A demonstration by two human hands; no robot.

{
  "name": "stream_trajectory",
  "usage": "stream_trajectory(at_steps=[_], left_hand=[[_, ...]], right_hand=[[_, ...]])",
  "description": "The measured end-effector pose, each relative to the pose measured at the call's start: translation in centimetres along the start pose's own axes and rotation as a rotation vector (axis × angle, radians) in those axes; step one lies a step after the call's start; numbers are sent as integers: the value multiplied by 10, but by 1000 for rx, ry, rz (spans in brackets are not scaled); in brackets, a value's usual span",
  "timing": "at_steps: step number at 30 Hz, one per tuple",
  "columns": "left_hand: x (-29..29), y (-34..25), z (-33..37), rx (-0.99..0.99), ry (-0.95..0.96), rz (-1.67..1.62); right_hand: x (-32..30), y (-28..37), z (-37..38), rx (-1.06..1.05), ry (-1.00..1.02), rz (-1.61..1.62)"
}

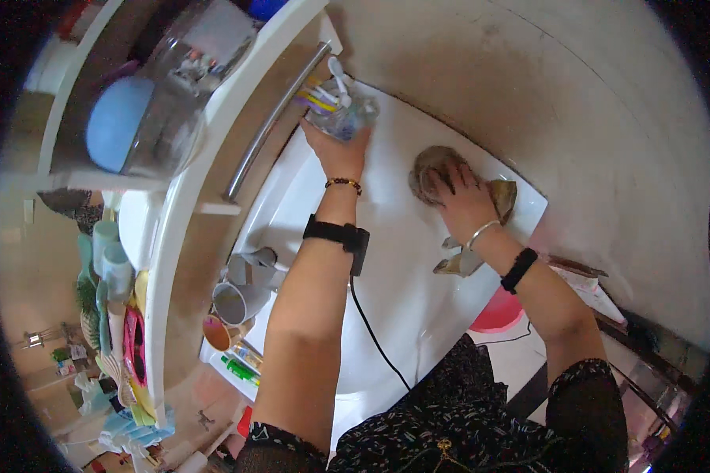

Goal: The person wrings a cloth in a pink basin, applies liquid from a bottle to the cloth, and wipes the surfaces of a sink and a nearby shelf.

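Observation:
My left hand [339, 150] is closed around a clear plastic cup [341, 118] at the far left corner of the white washbasin [394, 268]. Toothbrushes [338, 91] stick up out of the cup. My right hand [467, 197] presses a greyish-brown cloth [430, 167] against the basin's right-hand top. Parts of the cloth spread out under the palm and toward the bowl.
Left along the basin stand a grey cup [230, 303], an orange cup [220, 334] and a green tube [239, 369]. Above them juts a white shelf unit with a metal rail [276, 122]. A pink tub [497, 312] sits below the basin's right edge.

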State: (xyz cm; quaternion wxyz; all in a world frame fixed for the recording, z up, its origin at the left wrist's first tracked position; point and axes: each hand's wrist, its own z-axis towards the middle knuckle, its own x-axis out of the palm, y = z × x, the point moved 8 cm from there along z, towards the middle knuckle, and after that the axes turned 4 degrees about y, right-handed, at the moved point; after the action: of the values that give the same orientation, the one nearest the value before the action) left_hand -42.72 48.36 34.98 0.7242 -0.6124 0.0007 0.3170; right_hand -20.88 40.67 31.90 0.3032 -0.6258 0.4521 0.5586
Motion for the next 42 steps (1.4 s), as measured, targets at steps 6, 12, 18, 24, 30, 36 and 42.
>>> stream_trajectory(at_steps=[6, 12, 18, 24, 30, 36, 42], left_hand=[[8, -10, -1, -12, -99, -82], [-35, -11, -62, -80, -165, -110], [-66, -2, -191, -363, 32, -158], [-105, -62, -219, -207, 269, -42], [-137, -36, -249, -336, 226, -66], [-140, -50, -244, -274, 273, 90], [-142, -47, -253, -387, 334, 62]], right_hand=[[6, 15, 54, -61, -18, -79], [-6, 49, 104, 9, -253, -145], [-21, 57, 195, 51, -522, 241], [-39, 87, 185, 189, -865, 369], [10, 186, 99, -525, -341, 114], [0, 132, 117, -539, -451, 432], [-58, 73, 202, -41, -786, 461]])
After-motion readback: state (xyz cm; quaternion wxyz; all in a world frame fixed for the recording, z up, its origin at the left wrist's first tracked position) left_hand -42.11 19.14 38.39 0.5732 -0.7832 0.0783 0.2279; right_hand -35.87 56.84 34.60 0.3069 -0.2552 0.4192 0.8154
